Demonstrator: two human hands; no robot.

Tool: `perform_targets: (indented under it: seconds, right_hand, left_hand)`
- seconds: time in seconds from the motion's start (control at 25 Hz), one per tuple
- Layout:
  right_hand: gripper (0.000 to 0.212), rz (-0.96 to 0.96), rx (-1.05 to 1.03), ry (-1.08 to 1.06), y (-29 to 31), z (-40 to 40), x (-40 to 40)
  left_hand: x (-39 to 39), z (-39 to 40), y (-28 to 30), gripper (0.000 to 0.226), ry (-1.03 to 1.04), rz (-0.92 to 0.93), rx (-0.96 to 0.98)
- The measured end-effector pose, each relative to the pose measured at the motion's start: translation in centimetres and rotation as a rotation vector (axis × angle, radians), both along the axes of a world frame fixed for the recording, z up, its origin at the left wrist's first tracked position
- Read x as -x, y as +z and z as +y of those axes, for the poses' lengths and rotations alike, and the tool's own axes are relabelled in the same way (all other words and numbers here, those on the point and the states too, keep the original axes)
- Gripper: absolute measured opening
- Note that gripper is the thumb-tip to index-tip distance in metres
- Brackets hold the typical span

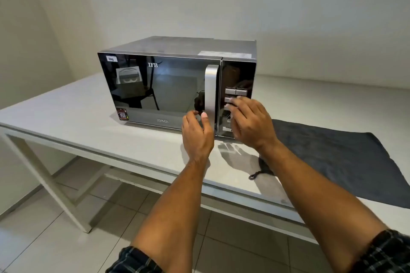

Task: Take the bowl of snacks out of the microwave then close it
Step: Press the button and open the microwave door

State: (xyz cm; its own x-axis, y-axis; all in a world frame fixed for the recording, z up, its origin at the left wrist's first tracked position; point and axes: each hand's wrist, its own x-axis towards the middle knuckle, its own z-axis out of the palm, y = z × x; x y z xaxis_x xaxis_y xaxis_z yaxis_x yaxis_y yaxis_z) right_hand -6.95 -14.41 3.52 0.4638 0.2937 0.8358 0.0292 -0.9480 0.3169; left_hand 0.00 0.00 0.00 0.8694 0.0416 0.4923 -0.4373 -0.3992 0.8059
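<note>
Microwave (168, 86) stands on the tabletop (66, 104), door closed; the bowl is not visible behind the dark glass. Left hand (196, 134) nears the silver handle (210, 93), grip apart and empty. Right hand (250, 122) hovers flat, empty, before the buttons. Handle looks rigid and smooth: best gripped mid-length.

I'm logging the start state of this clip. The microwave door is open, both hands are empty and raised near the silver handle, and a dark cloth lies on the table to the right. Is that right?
Not quite: the microwave door is shut, as the head view shows. The rest holds: the left hand and right hand are empty near the silver handle, and the dark cloth lies on the table to the right.
</note>
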Motion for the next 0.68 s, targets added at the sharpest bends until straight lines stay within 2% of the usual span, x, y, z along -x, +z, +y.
perform_targets:
  seconds: [0.16, 0.36, 0.52, 0.68]
  right_hand:
    - [0.041, -0.087, -0.041, -0.086, 5.6, 0.0, -2.7]
    - [0.044, -0.017, -0.08, -0.189, 9.3, -0.5, -4.3]
    - [0.036, -0.018, -0.248, -0.092, 10.0, -0.3, -5.0]
    - [0.027, -0.11, -0.25, -0.042, 10.0, -0.3, -5.1]
  left_hand:
    - [-0.7, -1.1, 1.1, 0.041, -0.096, 0.096, 0.146]
    - [-1.8, -3.0, 1.8, 0.06, -0.278, 0.345, 0.353]
    - [-2.5, -3.1, 2.0, 0.06, -0.296, 0.358, 0.364]
    - [-2.7, -3.3, 2.2, 0.063, -0.268, 0.346, 0.325]
